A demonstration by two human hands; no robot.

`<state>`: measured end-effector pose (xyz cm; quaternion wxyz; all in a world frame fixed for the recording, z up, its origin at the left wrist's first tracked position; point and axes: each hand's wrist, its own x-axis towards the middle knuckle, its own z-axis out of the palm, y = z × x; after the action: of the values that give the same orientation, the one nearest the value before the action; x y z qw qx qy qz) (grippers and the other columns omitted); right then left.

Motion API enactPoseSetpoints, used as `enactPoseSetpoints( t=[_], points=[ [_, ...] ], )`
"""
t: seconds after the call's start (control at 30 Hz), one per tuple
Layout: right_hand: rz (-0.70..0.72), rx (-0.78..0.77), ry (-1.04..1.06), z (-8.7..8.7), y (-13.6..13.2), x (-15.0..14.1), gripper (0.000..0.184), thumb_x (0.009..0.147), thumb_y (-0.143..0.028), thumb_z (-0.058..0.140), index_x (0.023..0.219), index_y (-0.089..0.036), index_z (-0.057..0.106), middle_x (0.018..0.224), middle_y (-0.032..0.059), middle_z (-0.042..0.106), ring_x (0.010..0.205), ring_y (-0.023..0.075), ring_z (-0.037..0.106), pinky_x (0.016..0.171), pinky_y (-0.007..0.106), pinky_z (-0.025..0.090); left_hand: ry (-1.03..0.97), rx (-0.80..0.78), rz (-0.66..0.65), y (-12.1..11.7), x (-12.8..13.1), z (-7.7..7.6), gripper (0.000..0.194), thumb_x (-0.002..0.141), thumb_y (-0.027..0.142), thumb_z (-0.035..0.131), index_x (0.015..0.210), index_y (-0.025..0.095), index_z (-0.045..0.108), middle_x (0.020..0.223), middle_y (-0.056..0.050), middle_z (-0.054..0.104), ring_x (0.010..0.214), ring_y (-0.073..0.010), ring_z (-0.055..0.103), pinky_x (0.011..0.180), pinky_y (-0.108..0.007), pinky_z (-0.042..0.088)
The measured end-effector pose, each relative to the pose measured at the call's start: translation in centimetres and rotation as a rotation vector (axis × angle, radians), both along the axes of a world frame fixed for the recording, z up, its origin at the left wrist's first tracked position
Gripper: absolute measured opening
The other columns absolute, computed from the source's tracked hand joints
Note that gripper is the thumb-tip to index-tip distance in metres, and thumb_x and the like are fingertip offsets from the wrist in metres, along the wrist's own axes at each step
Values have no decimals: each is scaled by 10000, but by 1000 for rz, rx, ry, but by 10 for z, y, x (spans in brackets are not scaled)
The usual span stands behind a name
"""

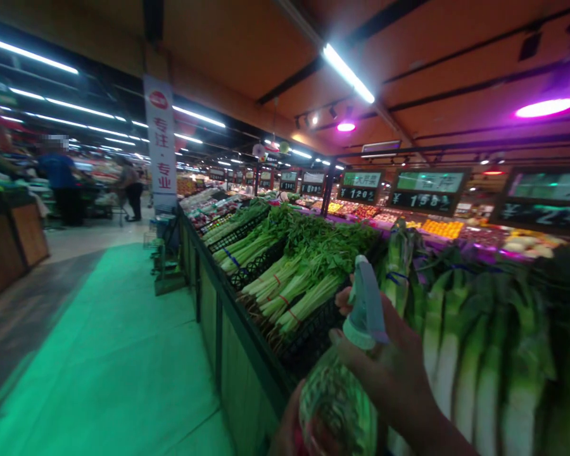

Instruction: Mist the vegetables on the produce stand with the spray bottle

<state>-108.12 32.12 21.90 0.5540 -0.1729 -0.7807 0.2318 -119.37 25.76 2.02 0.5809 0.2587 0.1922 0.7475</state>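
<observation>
My right hand (392, 370) grips the neck of a clear spray bottle (337, 408), with fingers by its pale trigger head (367, 297). The nozzle points up and to the left, toward bunches of celery (294, 288) lying in black crates. Only a small part of my left hand (285, 427) shows at the bottom edge, cupped against the bottle's lower left side. Thick leeks (460, 354) stand stacked directly behind my right hand.
The long wood-fronted produce stand (228, 354) runs away on the right, under price boards (427, 190). A green-lit aisle floor (109, 354) lies to its left. A pillar with a white banner (161, 145) stands ahead. Two people (61, 180) stand far left.
</observation>
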Motion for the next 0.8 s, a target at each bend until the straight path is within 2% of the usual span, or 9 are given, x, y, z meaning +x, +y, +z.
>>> enactPoseSetpoints(
  t=[0.1,0.17,0.27,0.3,0.4,0.5,0.57,0.67,0.8],
  points=[
    [28,-45,-6,-2,2,-21,524,825,-321,701,1329,-249,575,1117,58,720,860,224,710,589,273,567,-138,-62,-17,1,-15,4,465,654,532,879,1018,253,802,1185,-70,813,1276,-356,673,1224,-524,375],
    [31,-45,-20,-2,4,-36,516,835,-326,691,1331,-247,572,1015,41,719,818,215,698,567,264,547,-99,-68,-29,-1,-26,4,603,572,564,911,1047,216,781,1178,-100,806,1334,-392,620,1244,-541,339],
    [42,-3,-47,-3,6,-57,519,835,-312,689,1335,-245,570,921,9,693,762,189,671,600,262,545,-40,-69,31,-3,-43,-3,646,510,451,969,1075,206,773,1229,-104,787,1382,-393,576,1282,-512,280],
    [48,8,-51,-4,7,-64,523,830,-304,695,1334,-248,570,918,3,685,748,180,664,606,258,546,-48,-72,61,-3,-49,-6,645,513,419,974,1089,214,769,1266,-100,773,1392,-383,570,1288,-495,273],
    [83,-8,-55,-7,8,-85,533,830,-297,705,1341,-258,559,931,0,670,716,166,648,609,257,551,-122,-119,81,0,-65,-12,634,606,549,898,1135,228,758,1274,-100,771,1382,-382,583,1267,-509,320],
    [101,-20,-59,-8,7,-105,534,825,-294,707,1339,-260,563,969,20,683,755,186,663,591,256,546,-44,-164,83,-4,-86,-6,641,652,521,876,1204,225,738,1280,-99,767,1408,-370,559,1286,-504,278],
    [107,-25,-55,-8,5,-119,535,821,-304,712,1335,-254,573,1026,38,696,815,202,675,574,243,538,33,-165,88,-11,-103,2,610,642,496,889,1163,207,760,1290,-112,762,1427,-371,538,1297,-498,245],
    [114,-25,-45,-7,2,-140,535,823,-312,707,1340,-255,579,1040,27,698,850,197,673,633,239,555,6,-128,91,-20,-126,11,581,591,577,896,1022,198,802,1237,-106,786,1385,-384,578,1272,-504,302],
    [128,-51,-23,-12,3,-163,502,813,-319,726,1299,-281,605,1132,20,697,770,167,650,639,236,548,-59,-103,162,-25,-151,5,578,589,507,923,1073,221,789,1230,-71,791,1336,-351,625,1248,-469,360]
  ],
)
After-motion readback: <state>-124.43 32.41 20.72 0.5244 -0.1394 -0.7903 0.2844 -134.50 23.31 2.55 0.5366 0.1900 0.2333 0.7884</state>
